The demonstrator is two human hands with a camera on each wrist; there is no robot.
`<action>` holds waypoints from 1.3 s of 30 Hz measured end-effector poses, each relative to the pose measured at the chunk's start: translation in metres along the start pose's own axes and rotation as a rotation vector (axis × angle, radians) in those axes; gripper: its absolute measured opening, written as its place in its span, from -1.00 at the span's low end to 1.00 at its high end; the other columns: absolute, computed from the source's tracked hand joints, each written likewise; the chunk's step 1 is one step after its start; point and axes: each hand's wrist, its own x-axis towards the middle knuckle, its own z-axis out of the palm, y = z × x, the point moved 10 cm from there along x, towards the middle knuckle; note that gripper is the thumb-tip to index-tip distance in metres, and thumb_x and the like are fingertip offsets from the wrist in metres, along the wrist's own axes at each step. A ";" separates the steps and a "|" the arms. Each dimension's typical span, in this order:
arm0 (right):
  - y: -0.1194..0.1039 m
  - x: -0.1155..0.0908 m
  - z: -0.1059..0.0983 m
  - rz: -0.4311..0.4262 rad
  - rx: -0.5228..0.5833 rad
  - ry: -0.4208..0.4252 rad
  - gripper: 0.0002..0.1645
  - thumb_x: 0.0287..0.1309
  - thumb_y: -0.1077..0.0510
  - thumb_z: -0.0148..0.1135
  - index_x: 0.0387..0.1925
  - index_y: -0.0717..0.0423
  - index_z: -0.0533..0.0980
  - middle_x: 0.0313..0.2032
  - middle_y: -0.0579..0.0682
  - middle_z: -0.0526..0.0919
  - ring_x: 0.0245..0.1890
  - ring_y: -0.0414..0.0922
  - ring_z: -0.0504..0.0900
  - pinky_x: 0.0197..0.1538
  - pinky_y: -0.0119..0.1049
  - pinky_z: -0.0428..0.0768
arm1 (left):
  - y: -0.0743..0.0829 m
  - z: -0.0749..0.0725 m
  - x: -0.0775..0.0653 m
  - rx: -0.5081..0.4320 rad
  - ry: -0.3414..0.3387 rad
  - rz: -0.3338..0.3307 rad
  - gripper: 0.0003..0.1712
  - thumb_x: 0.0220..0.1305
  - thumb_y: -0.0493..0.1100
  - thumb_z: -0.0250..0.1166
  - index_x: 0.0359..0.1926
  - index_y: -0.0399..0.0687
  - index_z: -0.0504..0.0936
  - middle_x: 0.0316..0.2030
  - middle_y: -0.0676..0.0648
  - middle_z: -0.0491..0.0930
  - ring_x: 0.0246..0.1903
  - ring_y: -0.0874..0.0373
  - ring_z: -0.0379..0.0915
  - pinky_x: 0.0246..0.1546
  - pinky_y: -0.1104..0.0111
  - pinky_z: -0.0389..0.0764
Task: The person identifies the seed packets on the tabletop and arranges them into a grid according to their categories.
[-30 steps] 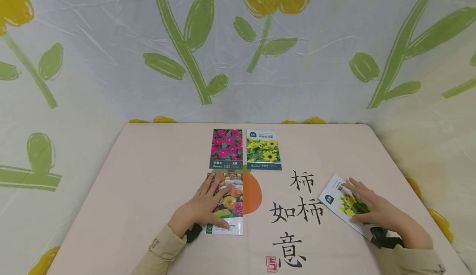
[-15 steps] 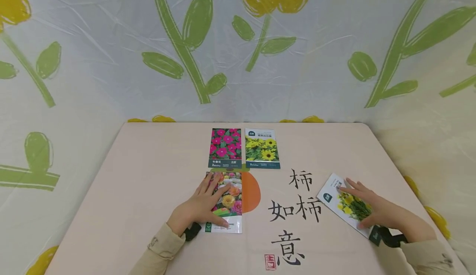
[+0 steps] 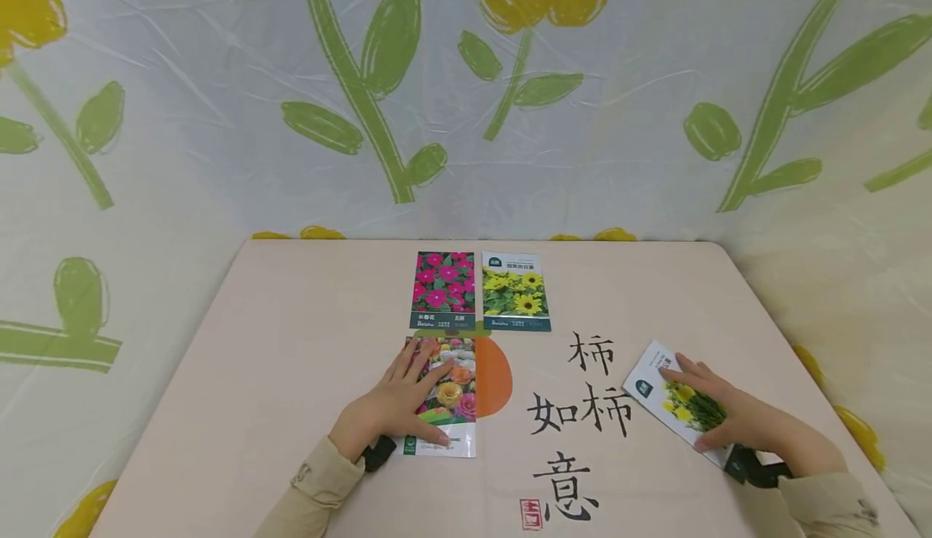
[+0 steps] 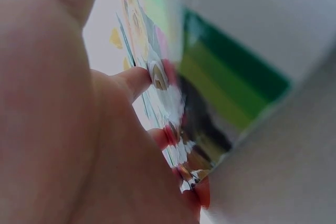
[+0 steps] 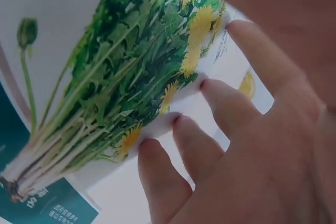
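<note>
In the head view my left hand [image 3: 393,408] rests on a seed packet with many-coloured blooms [image 3: 451,396], fingers spread straight across its left side and thumb on its lower part. The left wrist view shows the fingertips on the same packet [image 4: 163,77]. At the right my right hand [image 3: 750,417] spans a tilted packet with yellow dandelions [image 3: 684,400]. Its thumb is at the near edge and its fingertips at the opposite edge, holding it between them. In the right wrist view the bent fingertips touch the edge of the dandelion packet [image 5: 121,61].
Two more seed packets lie side by side at the back: one with pink flowers [image 3: 444,291], one with yellow sunflowers [image 3: 515,291]. The pale table cover [image 3: 291,336] bears black characters and an orange print [image 3: 495,380]. A flower-print curtain [image 3: 597,158] stands behind.
The right thumb has shifted from the face of the dandelion packet toward its near edge, and the fingers have shifted slightly. The left hand and the other packets have stayed in place.
</note>
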 end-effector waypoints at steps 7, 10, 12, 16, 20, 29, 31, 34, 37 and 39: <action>-0.002 -0.001 0.000 -0.005 -0.005 0.018 0.22 -0.30 0.05 0.62 0.46 0.00 0.24 0.54 0.31 -0.22 0.45 0.46 -0.33 0.15 0.63 -0.10 | 0.000 0.000 0.001 0.008 0.004 0.000 0.28 -0.08 0.42 0.45 0.57 0.17 0.04 0.57 -0.20 -0.38 0.50 -0.27 -0.57 0.44 -0.17 -0.18; -0.004 -0.001 0.000 -0.016 -0.012 0.027 0.21 -0.29 0.02 0.62 0.46 0.00 0.24 0.53 0.32 -0.21 0.44 0.48 -0.30 0.15 0.63 -0.09 | 0.000 0.000 0.001 0.012 0.006 -0.001 0.29 -0.09 0.42 0.45 0.57 0.17 0.04 0.57 -0.20 -0.38 0.50 -0.27 -0.57 0.44 -0.17 -0.18; -0.004 -0.001 0.000 -0.029 -0.017 0.035 0.20 -0.29 0.01 0.62 0.46 0.00 0.25 0.53 0.33 -0.20 0.44 0.48 -0.29 0.15 0.62 -0.08 | -0.001 0.000 0.001 0.013 0.005 -0.001 0.29 -0.09 0.43 0.45 0.57 0.17 0.04 0.57 -0.19 -0.38 0.51 -0.27 -0.57 0.44 -0.17 -0.18; -0.005 -0.001 0.000 -0.065 -0.014 0.057 0.18 -0.26 0.02 0.61 0.46 -0.01 0.26 0.52 0.34 -0.20 0.44 0.47 -0.30 0.16 0.61 -0.08 | -0.001 0.001 0.002 0.011 0.005 0.000 0.28 -0.08 0.43 0.45 0.57 0.17 0.04 0.57 -0.19 -0.38 0.51 -0.26 -0.57 0.44 -0.16 -0.18; -0.008 -0.002 0.004 -0.098 -0.012 0.082 0.13 -0.19 0.02 0.59 0.46 -0.04 0.26 0.52 0.36 -0.20 0.44 0.48 -0.33 0.16 0.62 -0.10 | -0.001 0.001 0.001 0.018 0.012 0.002 0.28 -0.09 0.44 0.45 0.57 0.17 0.05 0.57 -0.19 -0.38 0.51 -0.27 -0.56 0.44 -0.16 -0.18; -0.010 0.000 0.011 -0.050 -0.079 0.117 0.11 -0.13 -0.08 0.56 0.47 -0.09 0.25 0.52 0.34 -0.18 0.44 0.49 -0.28 0.07 0.68 -0.07 | 0.000 0.001 0.000 0.006 0.013 0.003 0.28 -0.09 0.42 0.46 0.57 0.16 0.06 0.57 -0.20 -0.37 0.51 -0.27 -0.55 0.44 -0.17 -0.15; -0.011 0.000 0.012 -0.042 -0.099 0.125 0.12 -0.12 -0.11 0.55 0.48 -0.11 0.23 0.53 0.33 -0.18 0.44 0.48 -0.26 0.04 0.70 -0.08 | -0.001 0.001 0.000 0.010 0.013 0.001 0.28 -0.09 0.43 0.45 0.57 0.17 0.06 0.57 -0.20 -0.37 0.51 -0.27 -0.55 0.43 -0.17 -0.13; -0.012 0.001 0.013 -0.036 -0.121 0.138 0.12 -0.12 -0.14 0.54 0.48 -0.13 0.22 0.53 0.32 -0.18 0.44 0.48 -0.23 0.00 0.73 -0.11 | -0.001 0.001 0.000 0.013 0.014 -0.001 0.28 -0.09 0.43 0.45 0.57 0.17 0.06 0.57 -0.19 -0.37 0.51 -0.26 -0.55 0.43 -0.17 -0.13; -0.013 0.001 0.013 -0.039 -0.131 0.147 0.12 -0.10 -0.14 0.54 0.49 -0.15 0.21 0.53 0.31 -0.19 0.44 0.48 -0.23 -0.02 0.74 -0.11 | -0.002 0.000 0.000 0.010 0.014 -0.003 0.28 -0.09 0.43 0.45 0.57 0.18 0.06 0.57 -0.18 -0.37 0.51 -0.26 -0.55 0.43 -0.17 -0.12; -0.015 0.000 0.013 -0.051 -0.131 0.154 0.12 -0.09 -0.12 0.54 0.49 -0.16 0.20 0.53 0.31 -0.19 0.43 0.49 -0.22 -0.03 0.75 -0.10 | -0.001 0.000 0.000 0.013 0.015 -0.001 0.28 -0.09 0.44 0.44 0.57 0.18 0.06 0.57 -0.18 -0.37 0.51 -0.26 -0.55 0.44 -0.17 -0.13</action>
